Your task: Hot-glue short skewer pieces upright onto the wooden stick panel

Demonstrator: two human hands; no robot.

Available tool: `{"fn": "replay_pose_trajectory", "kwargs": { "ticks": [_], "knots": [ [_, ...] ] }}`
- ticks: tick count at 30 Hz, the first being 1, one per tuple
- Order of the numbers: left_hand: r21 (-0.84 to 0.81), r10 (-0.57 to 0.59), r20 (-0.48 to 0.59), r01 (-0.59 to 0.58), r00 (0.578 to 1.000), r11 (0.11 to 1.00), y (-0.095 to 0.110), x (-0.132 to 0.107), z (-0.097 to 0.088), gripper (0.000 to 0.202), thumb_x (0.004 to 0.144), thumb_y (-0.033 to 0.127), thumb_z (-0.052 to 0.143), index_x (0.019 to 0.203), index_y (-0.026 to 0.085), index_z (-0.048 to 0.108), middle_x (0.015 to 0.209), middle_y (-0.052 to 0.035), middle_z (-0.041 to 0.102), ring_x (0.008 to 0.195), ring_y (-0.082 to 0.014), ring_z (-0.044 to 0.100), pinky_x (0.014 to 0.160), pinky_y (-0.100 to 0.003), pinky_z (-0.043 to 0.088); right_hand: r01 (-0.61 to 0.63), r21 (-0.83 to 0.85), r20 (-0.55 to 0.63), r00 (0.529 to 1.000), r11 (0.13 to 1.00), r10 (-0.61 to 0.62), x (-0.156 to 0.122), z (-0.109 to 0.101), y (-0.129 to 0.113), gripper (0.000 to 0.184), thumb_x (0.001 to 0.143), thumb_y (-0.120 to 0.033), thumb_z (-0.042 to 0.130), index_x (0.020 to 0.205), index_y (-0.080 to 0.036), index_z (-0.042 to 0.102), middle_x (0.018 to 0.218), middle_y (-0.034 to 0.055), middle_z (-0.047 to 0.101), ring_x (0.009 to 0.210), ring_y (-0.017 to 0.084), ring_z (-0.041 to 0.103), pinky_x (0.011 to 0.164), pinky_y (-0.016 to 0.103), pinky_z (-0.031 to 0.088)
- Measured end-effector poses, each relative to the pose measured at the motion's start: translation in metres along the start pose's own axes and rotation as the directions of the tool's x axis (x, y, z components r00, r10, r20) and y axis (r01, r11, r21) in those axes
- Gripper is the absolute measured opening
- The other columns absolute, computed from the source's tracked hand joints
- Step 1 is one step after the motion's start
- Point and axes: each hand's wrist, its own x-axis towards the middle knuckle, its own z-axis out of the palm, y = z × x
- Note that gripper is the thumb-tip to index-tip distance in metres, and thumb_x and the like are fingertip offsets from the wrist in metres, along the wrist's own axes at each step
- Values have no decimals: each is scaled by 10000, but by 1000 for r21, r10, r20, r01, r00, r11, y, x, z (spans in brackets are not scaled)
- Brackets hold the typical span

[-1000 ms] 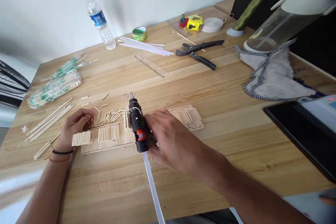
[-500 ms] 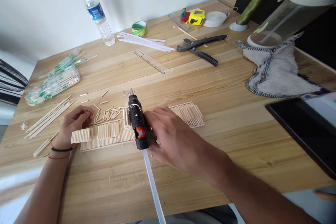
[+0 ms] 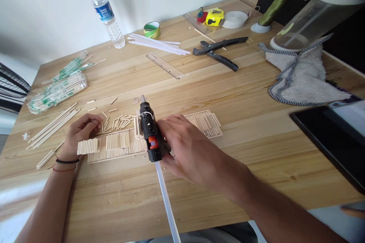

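Note:
My right hand (image 3: 188,148) is wrapped round a black glue gun (image 3: 149,131) with an orange trigger. A white glue stick (image 3: 167,203) juts from its back toward me. The metal nozzle points away, over a flat panel of short wooden sticks (image 3: 119,146) lying on the wooden table (image 3: 228,95). My left hand (image 3: 81,133), fingers curled, presses on the panel's left end next to loose cut stick pieces (image 3: 118,121). Whether those fingers hold a piece is hidden.
Long wooden sticks (image 3: 53,125) and wrapped chopstick packs (image 3: 57,91) lie at left. At the back: a water bottle (image 3: 104,11), tape roll (image 3: 151,29), white glue sticks (image 3: 158,44), ruler (image 3: 164,66), black cutters (image 3: 218,51), yellow tape measure (image 3: 214,17). A towel (image 3: 302,76) and dark tablet (image 3: 330,140) sit at right.
The view has shifted slightly. Both hands and the glue gun stay almost where they were on the stick panel.

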Motion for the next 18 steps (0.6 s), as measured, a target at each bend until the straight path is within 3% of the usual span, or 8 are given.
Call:
{"fn": "replay_pose_trajectory", "kwargs": {
  "ticks": [12,18],
  "knots": [
    [-11,2,5,-2,1000,1000,1,0,0,237,708,351,808,842,168,742,684,-3,655,645,-126,564,596,-231,426,14,-1,-19,1000,1000,-14,-1,1,0,210,847,-90,704,931,-201,546,919,48,678,862,235,578,903,381,430],
    [0,20,4,-20,1000,1000,2,0,2,225,701,360,796,815,174,741,622,14,621,579,-111,501,534,-224,364,33,-17,-39,999,999,-33,-1,2,1,191,851,-91,695,944,-184,557,913,59,675,844,240,575,879,386,434]
  ]
}}
